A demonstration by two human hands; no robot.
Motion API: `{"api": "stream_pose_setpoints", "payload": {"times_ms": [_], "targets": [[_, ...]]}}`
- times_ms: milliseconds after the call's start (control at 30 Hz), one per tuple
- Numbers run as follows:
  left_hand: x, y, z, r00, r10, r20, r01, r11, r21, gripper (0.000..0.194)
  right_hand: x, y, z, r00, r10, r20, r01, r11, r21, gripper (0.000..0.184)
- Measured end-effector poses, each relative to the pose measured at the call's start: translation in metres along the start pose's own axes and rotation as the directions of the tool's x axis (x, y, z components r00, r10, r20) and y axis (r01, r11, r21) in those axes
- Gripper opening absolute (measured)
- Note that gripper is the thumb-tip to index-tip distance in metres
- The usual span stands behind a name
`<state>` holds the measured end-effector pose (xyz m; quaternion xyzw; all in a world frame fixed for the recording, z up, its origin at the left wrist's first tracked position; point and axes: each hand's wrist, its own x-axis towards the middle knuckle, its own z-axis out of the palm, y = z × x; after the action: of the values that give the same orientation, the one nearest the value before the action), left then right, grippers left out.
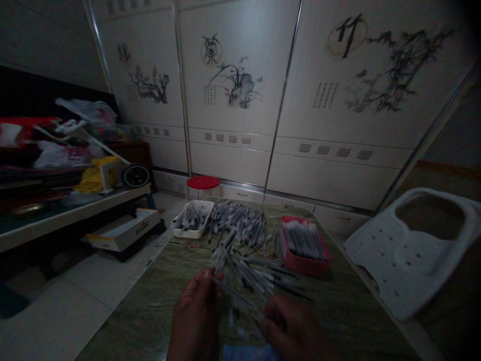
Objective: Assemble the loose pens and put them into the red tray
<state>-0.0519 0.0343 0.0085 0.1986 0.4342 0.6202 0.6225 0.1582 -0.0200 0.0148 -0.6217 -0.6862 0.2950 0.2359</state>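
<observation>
From the head view, a loose heap of slim grey pens lies across the middle of the desk, the pens dark-tipped and crossing at all angles. The left hand is curled closed, grasping one pen that slants toward the right hand. The right hand is half curled near that pen's far end, and in the dim light I cannot tell whether it grips anything. A white tray of pens sits at the heap's far left, and a red tray of neatly aligned pens sits just to its right. Something blue shows below the hands at the near edge. Past the desk stands a red stool before painted cabinet doors.
</observation>
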Motion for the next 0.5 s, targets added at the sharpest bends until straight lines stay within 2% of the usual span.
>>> {"api": "stream_pose_setpoints", "payload": {"times_ms": [267,500], "targets": [[-0.0012,0.0013,0.0013,1.000,-0.006,0.028,0.006,1.000,-0.026,0.046,0.0008,-0.0019,0.0018,1.000,-0.022,-0.011,0.022,1.000,0.003,0.006],[-0.0051,0.0021,0.0066,1.000,-0.025,-0.003,0.025,0.999,-0.041,0.050,0.0023,-0.0057,0.0045,0.999,-0.028,-0.030,0.029,0.999,0.015,0.007]]}}
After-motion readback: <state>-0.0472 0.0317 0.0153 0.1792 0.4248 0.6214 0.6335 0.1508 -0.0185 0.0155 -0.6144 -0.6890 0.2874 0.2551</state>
